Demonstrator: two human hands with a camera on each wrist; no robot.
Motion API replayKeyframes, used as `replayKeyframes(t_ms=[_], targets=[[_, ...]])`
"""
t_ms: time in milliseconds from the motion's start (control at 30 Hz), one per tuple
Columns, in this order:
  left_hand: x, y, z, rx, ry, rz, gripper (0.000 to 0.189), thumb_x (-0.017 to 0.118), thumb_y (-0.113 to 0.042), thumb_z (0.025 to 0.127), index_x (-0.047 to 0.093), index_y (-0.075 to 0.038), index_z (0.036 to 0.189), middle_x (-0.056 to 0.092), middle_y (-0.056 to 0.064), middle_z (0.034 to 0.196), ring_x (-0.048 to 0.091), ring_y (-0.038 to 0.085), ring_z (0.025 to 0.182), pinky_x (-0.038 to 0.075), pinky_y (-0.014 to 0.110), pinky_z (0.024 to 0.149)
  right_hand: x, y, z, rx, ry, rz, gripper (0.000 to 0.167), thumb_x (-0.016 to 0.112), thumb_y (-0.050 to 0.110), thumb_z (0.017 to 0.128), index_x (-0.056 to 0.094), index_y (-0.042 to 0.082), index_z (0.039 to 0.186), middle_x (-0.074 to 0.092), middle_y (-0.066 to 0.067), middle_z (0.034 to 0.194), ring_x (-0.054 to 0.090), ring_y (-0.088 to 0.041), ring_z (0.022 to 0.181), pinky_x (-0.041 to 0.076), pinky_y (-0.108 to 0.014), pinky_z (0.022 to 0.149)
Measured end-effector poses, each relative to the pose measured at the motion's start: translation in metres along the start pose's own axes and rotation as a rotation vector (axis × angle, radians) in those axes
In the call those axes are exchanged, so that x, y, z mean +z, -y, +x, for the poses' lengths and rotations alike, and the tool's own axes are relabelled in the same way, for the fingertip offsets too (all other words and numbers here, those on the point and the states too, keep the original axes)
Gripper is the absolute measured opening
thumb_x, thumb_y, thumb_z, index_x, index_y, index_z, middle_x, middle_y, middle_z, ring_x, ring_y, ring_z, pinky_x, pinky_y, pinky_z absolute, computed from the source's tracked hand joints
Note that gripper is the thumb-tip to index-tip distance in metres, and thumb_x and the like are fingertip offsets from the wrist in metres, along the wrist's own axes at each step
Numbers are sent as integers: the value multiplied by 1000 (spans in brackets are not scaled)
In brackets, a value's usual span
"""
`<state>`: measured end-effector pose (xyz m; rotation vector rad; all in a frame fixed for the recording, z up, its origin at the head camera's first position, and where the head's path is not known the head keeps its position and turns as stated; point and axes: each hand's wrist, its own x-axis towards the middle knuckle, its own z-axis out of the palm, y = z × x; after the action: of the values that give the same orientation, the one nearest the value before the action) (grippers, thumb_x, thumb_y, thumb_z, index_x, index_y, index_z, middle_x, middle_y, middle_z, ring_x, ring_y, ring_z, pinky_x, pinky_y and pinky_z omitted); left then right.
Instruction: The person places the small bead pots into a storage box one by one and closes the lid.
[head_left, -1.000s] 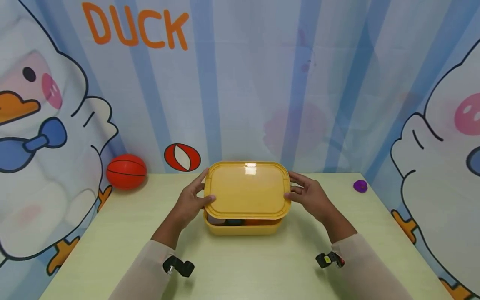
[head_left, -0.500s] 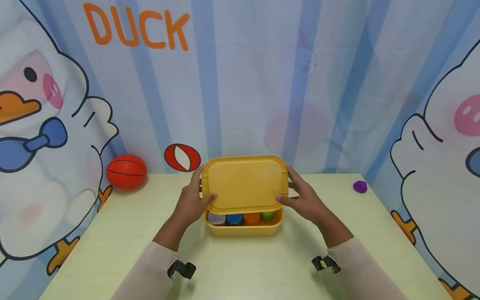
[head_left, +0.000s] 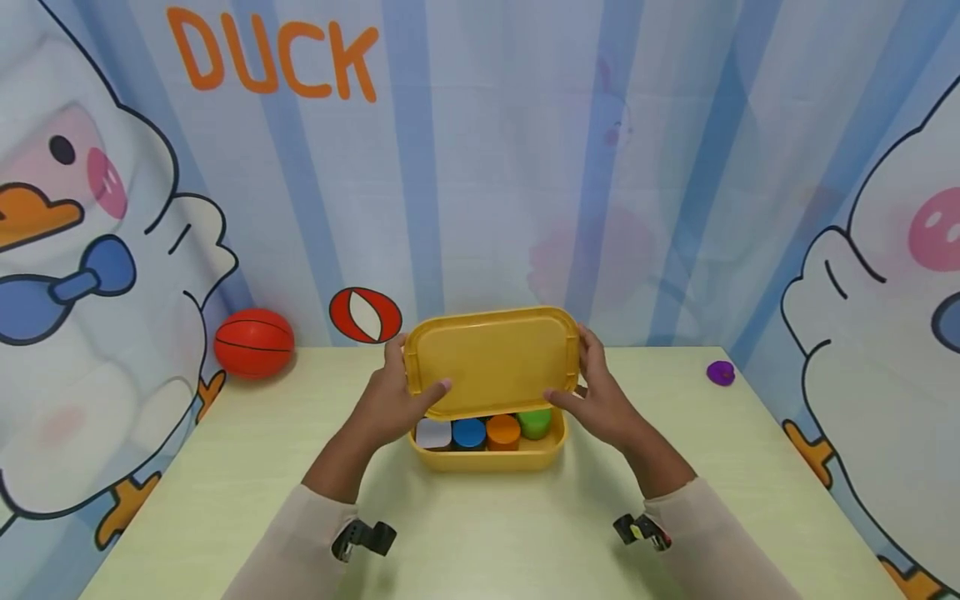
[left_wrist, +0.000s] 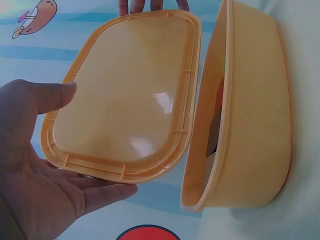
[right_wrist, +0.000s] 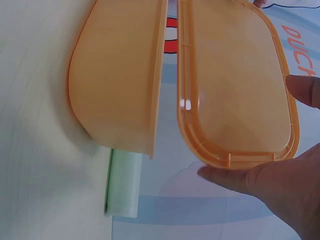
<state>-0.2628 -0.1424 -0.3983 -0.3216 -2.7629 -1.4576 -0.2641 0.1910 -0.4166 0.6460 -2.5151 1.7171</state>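
Both hands hold a yellow plastic lid [head_left: 491,362] by its two short ends, tilted above the back of a matching yellow box [head_left: 491,461]. My left hand [head_left: 393,400] has its thumb on the lid's near face and its other fingers along the end and behind. My right hand [head_left: 606,404] grips the opposite end the same way. In the left wrist view a gap shows between lid and box [left_wrist: 257,110]. Inside the box stand a whitish squarish item [head_left: 433,434] and round-topped blue [head_left: 469,434], orange [head_left: 503,432] and green [head_left: 535,423] items; the box's back part is hidden.
A red ball [head_left: 253,343] with black lines sits at the table's back left. A small purple object [head_left: 721,372] lies at the back right. The pale table [head_left: 480,533] ends against a duck-printed curtain [head_left: 495,167].
Both hands have lifted the lid up and back off the box and tipped it, its right end slightly higher. The coloured items inside have come into view; the box has stayed put.
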Motion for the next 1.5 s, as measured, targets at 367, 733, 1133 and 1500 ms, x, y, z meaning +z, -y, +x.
replayKeyframes(t_ms=[367, 733, 1133, 1500], targets=[[12, -2, -1, 80, -85, -86, 74, 69, -47, 107, 23, -9, 151, 63, 22, 136, 63, 38, 133, 49, 58, 123, 8, 8, -3, 29, -95, 105, 78, 59, 18, 113, -1, 5, 162, 14, -17, 185, 14, -39, 172, 25, -65, 135], [24, 6, -3, 99, -184, -163, 44, 60, -43, 113, 37, -8, 127, 56, 22, 126, 52, 39, 151, 36, 61, 131, 22, 13, -7, 177, -290, 184, 74, 54, 34, 116, 20, 0, 172, 28, -24, 179, 25, -39, 170, 28, -55, 136], [31, 26, -9, 164, -121, -241, 45, 66, -29, 109, 38, -4, 133, 22, 24, 181, 19, 36, 172, 35, 52, 129, 29, 9, -14, 255, -294, 266, 84, 71, 28, 108, 22, 3, 172, 30, -23, 178, 29, -37, 169, 34, -48, 131], [26, 29, -14, 49, 10, -208, 113, 82, -40, 97, 6, -19, 178, 17, 16, 184, 38, 38, 163, 35, 57, 132, 34, -4, -21, 151, -326, 409, 96, 81, 0, 96, 23, 2, 172, 33, -18, 177, 36, -27, 166, 43, -16, 118]])
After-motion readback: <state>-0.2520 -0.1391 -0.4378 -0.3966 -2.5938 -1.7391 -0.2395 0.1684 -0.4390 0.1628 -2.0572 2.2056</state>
